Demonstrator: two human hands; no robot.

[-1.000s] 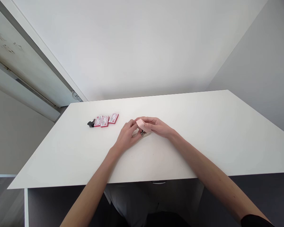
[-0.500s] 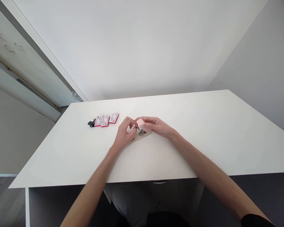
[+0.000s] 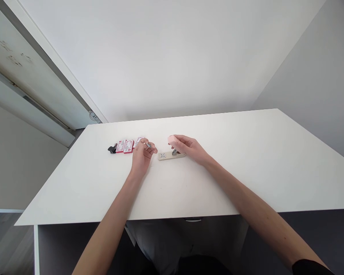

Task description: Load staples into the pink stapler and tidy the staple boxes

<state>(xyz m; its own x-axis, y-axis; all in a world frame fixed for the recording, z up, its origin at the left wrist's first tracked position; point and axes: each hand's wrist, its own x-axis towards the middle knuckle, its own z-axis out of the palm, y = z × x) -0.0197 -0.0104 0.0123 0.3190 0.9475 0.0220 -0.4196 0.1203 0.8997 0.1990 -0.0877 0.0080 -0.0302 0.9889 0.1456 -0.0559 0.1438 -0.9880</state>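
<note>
In the middle of the table lies a stapler with a long beige base [image 3: 169, 156] and a patterned plate at its left end. Its pink upper part [image 3: 173, 140] is tilted up, with a metal piece [image 3: 174, 151] showing beneath. My right hand [image 3: 190, 147] is closed around that pink part from the right; some of the fingers are hidden behind it. Left of the base, my left hand [image 3: 141, 154] is raised, palm partly turned up. Between its thumb and fingers is a small thin grey-blue strip [image 3: 148, 145], too small to name surely.
Several small red-and-white boxes [image 3: 128, 146] sit behind and left of my left hand, which partly covers the rightmost one. A black binder clip [image 3: 112, 149] lies at their left end. The white table [image 3: 232, 164] meets a white wall behind.
My left hand has drawn away from the stapler to the left, with the small strip in its fingers. The pink part is raised a little, and the base lies straighter and fully in sight.
</note>
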